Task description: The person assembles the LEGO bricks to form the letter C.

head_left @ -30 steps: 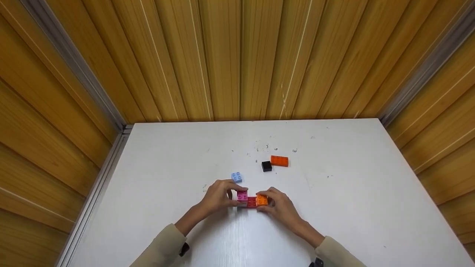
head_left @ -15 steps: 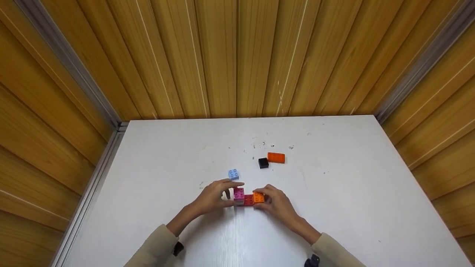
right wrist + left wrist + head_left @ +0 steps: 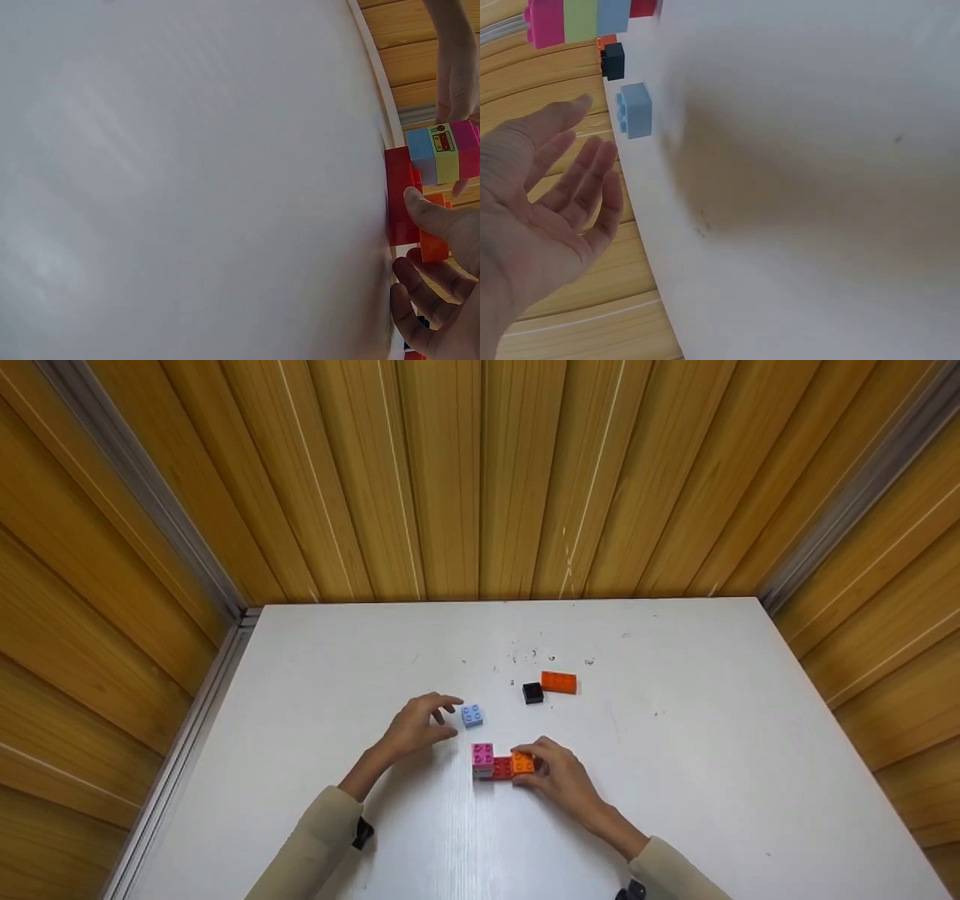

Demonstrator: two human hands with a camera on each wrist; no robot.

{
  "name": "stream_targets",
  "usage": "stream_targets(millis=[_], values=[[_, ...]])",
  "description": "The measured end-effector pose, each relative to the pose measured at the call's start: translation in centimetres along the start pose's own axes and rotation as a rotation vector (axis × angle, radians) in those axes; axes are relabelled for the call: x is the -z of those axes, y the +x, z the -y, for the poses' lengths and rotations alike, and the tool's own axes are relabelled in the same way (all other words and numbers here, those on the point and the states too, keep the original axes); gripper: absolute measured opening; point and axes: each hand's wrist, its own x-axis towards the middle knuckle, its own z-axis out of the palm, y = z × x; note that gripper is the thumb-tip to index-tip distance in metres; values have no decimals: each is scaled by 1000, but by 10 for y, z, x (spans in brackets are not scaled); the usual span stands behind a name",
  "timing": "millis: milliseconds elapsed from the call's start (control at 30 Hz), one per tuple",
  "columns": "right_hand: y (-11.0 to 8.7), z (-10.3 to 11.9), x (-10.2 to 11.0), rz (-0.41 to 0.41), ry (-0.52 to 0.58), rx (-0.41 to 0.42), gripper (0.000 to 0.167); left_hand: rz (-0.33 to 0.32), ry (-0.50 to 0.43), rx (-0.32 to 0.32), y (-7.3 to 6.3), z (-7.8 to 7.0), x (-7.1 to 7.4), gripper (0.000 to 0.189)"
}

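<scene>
On the table a long red brick (image 3: 502, 768) forms the base of a build. A stack stands on its left end: a blue brick (image 3: 423, 159), a pale yellow-green printed brick (image 3: 444, 154) and a pink brick (image 3: 482, 753) on top. An orange brick (image 3: 523, 763) sits on the right end. My right hand (image 3: 564, 780) pinches that orange brick between thumb and fingers. Apart from the build, my left hand (image 3: 415, 727) holds nothing; its spread fingers hover just left of a loose light blue brick (image 3: 472, 715), not touching it.
Farther back lie a small black brick (image 3: 532, 693) and an orange-red brick (image 3: 559, 682), close together. The white table (image 3: 675, 780) ends at a wood-patterned wall (image 3: 517, 480) behind, with more panels at both sides.
My left hand has let go of the pink brick's stack and moved back and left, beside the light blue brick. My right hand keeps its pinch on the orange brick.
</scene>
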Motion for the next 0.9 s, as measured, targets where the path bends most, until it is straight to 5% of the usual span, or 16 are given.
stream_targets(millis=[233,600,900], values=[[0,1,1,-1,-11,5,40,-72,-9,129,14,11,-17,52],[0,1,-1,2,-28,6,39,-71,17,129,30,6,-36,48],[-1,-1,-1,3,-16,2,39,-69,7,136,31,4,-39,36]])
